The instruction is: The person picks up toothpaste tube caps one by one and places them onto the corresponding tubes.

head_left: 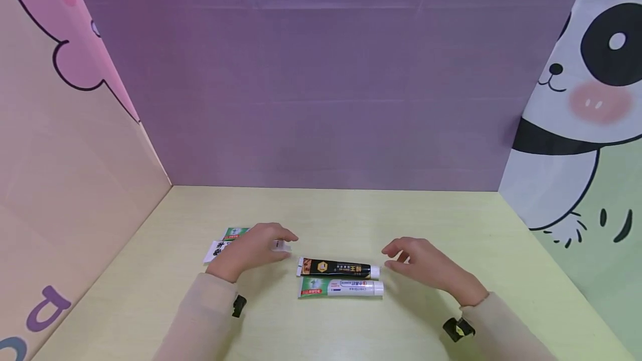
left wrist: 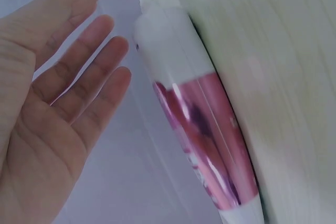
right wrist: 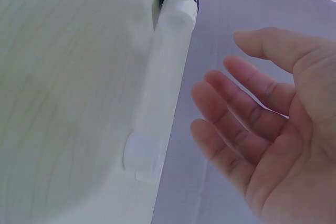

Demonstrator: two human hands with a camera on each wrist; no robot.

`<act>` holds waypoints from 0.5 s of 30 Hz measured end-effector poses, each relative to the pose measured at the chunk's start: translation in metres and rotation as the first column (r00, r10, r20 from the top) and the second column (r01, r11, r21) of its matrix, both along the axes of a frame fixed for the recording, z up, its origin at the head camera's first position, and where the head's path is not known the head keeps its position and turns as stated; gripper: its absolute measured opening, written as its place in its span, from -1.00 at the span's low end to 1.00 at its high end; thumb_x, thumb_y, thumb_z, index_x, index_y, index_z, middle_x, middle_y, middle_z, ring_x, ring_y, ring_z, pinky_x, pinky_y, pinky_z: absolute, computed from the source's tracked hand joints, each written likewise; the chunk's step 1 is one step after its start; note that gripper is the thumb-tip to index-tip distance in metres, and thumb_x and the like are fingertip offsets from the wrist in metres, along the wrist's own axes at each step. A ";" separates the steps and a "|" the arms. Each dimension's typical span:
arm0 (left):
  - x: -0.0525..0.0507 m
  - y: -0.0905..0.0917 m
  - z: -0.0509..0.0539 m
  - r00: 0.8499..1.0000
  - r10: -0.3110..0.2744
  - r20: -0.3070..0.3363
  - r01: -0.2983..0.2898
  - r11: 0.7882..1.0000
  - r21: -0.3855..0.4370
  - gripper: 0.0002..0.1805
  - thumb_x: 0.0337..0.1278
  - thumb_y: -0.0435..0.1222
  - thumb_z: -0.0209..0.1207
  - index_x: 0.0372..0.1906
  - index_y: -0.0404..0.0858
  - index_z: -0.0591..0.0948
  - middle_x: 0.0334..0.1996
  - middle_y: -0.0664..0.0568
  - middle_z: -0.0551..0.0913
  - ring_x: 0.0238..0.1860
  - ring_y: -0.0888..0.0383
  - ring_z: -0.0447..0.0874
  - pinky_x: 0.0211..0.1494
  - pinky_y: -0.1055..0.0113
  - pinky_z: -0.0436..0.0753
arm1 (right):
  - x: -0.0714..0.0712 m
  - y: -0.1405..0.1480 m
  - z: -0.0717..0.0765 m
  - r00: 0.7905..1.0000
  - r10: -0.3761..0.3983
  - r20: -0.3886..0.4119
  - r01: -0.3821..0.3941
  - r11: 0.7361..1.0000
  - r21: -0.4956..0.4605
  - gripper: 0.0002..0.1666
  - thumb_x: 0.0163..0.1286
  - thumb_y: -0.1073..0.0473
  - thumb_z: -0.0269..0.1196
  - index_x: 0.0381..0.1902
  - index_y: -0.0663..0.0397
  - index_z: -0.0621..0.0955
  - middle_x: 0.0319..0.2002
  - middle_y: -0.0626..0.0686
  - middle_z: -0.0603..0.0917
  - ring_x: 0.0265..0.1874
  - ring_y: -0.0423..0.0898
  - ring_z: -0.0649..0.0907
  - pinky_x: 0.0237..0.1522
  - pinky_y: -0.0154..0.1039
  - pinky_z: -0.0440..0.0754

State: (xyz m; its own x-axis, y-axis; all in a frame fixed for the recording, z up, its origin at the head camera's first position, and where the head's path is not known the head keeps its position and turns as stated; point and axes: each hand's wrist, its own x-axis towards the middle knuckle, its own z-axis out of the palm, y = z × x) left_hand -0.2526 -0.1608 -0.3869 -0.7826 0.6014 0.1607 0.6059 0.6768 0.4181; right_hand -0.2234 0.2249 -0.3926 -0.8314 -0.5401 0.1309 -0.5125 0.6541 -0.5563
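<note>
My left hand point(head_left: 256, 249) hovers over two tubes at the left, fingers loosely bent and holding nothing. Beneath it lie a white toothpaste tube with black lettering point(head_left: 215, 249) and a green one point(head_left: 234, 233), both partly hidden by the hand. In the left wrist view, a white tube with a shiny pink band point(left wrist: 205, 135) lies beside the fingers, apart from them. A black toothpaste tube point(head_left: 341, 268) and a green-and-white toothpaste tube point(head_left: 346, 287) lie side by side in the middle, caps to the right. My right hand point(head_left: 423, 261) is just right of these caps, fingers relaxed, touching nothing.
The pale wooden table point(head_left: 326, 333) meets a purple back panel point(head_left: 321, 99). A pink panel point(head_left: 75, 183) stands at the left and a panda-printed panel point(head_left: 597, 183) at the right. White caps point(right wrist: 178, 17) show in the right wrist view.
</note>
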 end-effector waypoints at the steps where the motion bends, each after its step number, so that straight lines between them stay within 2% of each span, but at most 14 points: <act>1: -0.001 -0.002 0.000 1.000 0.007 -0.001 -0.007 1.000 0.001 -0.67 0.18 -0.37 0.34 0.05 -0.34 0.71 -0.04 -0.05 0.70 -0.07 0.03 0.65 0.03 0.18 0.61 | 0.000 0.001 0.000 1.000 0.000 0.002 0.000 1.000 -0.001 -0.72 0.41 0.13 0.32 -0.01 0.15 0.68 -0.08 0.06 0.70 -0.27 -0.23 0.65 -0.22 -0.25 0.62; 5: -0.001 -0.011 -0.001 0.999 0.052 0.010 -0.052 0.999 -0.006 -0.68 0.14 -0.40 0.35 0.03 -0.36 0.71 -0.11 -0.06 0.69 -0.22 0.12 0.59 -0.13 0.28 0.59 | 0.000 0.004 0.002 1.000 -0.003 0.012 0.003 1.000 -0.002 -0.71 0.41 0.14 0.31 0.00 0.18 0.68 -0.08 0.07 0.70 -0.27 -0.22 0.65 -0.23 -0.26 0.63; 9: 0.001 -0.017 -0.003 0.996 0.093 -0.018 -0.093 0.995 -0.038 -0.69 0.08 -0.40 0.38 -0.01 -0.31 0.74 -0.26 0.02 0.64 -0.36 0.21 0.41 -0.30 0.35 0.45 | 0.001 0.010 0.004 1.000 -0.018 0.020 0.018 1.000 0.001 -0.70 0.41 0.14 0.31 0.01 0.18 0.67 -0.07 0.08 0.70 -0.25 -0.20 0.65 -0.21 -0.25 0.63; 15: 0.001 -0.025 -0.008 0.980 0.187 -0.061 -0.193 0.975 -0.107 -0.60 0.00 -0.31 0.48 0.03 -0.22 0.74 -0.23 -0.01 0.67 -0.32 0.15 0.50 -0.24 0.23 0.53 | -0.001 0.017 0.004 0.999 -0.041 0.016 0.041 0.999 0.005 -0.71 0.41 0.14 0.31 0.00 0.17 0.67 -0.08 0.08 0.70 -0.24 -0.19 0.65 -0.21 -0.24 0.63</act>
State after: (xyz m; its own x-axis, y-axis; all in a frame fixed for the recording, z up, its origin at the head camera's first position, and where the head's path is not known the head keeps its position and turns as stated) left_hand -0.2513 -0.1854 -0.3945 -0.8771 0.4587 0.1425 0.4797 0.8226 0.3053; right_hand -0.2239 0.2418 -0.3886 -0.8549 -0.5059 0.1149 -0.4762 0.6774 -0.5608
